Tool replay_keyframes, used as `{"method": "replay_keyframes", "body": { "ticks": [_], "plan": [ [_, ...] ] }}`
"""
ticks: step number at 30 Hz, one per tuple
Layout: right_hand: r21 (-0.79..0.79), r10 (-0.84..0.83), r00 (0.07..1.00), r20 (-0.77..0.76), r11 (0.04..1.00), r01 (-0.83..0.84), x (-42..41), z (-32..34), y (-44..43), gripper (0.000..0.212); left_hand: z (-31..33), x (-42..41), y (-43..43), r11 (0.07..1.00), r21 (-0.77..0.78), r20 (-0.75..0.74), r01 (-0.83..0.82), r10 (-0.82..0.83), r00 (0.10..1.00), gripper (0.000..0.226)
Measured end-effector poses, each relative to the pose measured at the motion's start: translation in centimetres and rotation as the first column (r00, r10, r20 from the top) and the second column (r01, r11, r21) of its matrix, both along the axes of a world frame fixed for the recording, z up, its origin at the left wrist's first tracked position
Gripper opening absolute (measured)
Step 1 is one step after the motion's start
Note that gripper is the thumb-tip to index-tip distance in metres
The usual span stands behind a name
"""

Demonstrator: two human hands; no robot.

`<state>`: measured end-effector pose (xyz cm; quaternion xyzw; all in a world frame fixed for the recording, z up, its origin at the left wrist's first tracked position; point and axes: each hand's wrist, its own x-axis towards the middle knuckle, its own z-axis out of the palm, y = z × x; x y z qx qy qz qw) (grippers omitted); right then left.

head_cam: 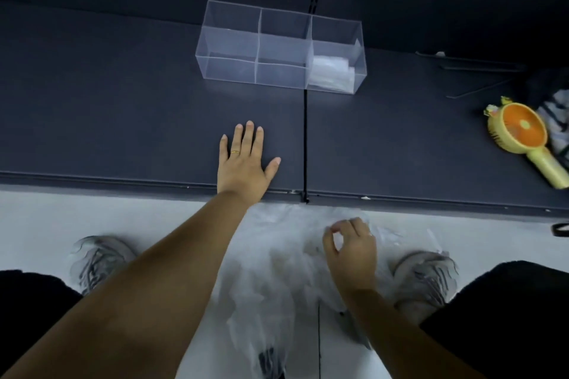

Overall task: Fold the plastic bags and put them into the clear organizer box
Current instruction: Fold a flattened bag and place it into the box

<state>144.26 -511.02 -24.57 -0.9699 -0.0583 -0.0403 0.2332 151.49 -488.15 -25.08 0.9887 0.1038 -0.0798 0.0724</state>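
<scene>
A clear organizer box (258, 43) with three compartments stands on the dark table (123, 108). A folded plastic bag (331, 71) lies in its right compartment; the other two hold nothing. My left hand (243, 163) lies flat on the table near its front edge, fingers straight. Below the table edge, my right hand (351, 249) pinches a crumpled clear plastic bag (277, 271) that hangs down in front of my legs.
A yellow and orange hand-held fan (520, 135) lies at the table's right side, next to a striped cloth (557, 120). Thin dark rods (480, 68) lie at the back right. My two grey shoes (98, 258) stand on the light floor.
</scene>
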Motion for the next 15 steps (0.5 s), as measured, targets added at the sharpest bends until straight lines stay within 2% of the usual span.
{"method": "replay_keyframes", "body": {
  "ticks": [1,3,4,5,6,8,12,13,15],
  "plan": [
    [-0.097,-0.092,0.993,-0.067,0.992,0.086,-0.9,-0.8,-1.0,0.022,0.0,0.0,0.2,1.000,-0.007,-0.015,0.009,-0.010,1.000,0.075],
    [-0.266,-0.197,0.955,-0.222,0.955,0.135,-1.3,-1.8,-3.0,0.062,0.2,-0.1,0.6,0.999,-0.030,-0.059,0.030,-0.032,0.998,0.074],
    [-0.289,-0.230,0.928,-0.294,0.947,0.143,-1.0,-2.0,-3.7,0.073,0.3,-0.3,0.9,0.998,-0.041,-0.079,0.037,-0.040,0.996,0.074],
    [-0.236,-0.256,0.892,-0.372,0.956,0.176,-0.5,-2.0,-4.3,0.077,0.5,-0.7,1.1,0.998,-0.049,-0.088,0.040,-0.044,0.995,0.075],
    [-0.125,-0.269,0.848,-0.456,0.963,0.238,0.3,-1.8,-4.6,0.075,0.6,-1.3,1.1,0.998,-0.054,-0.091,0.039,-0.044,0.995,0.075],
    [0.048,-0.234,0.743,-0.627,0.940,0.336,2.0,-1.4,-5.1,0.056,1.0,-2.8,0.9,0.997,-0.066,-0.107,0.026,-0.033,0.994,0.076],
    [0.159,-0.060,0.713,-0.698,0.959,0.236,4.2,1.1,-5.0,0.010,2.5,-5.0,-0.4,0.981,-0.188,-0.175,-0.041,0.007,0.984,0.077],
    [0.217,0.006,0.698,-0.717,0.952,0.215,4.7,2.5,-4.7,0.005,3.3,-5.2,-0.8,0.966,-0.253,-0.198,-0.055,0.004,0.980,0.078],
    [0.298,0.123,0.664,-0.737,0.942,0.156,6.1,5.6,-4.2,0.010,5.2,-5.7,-2.1,0.903,-0.424,-0.245,-0.066,-0.044,0.968,0.085]
  ]
}}
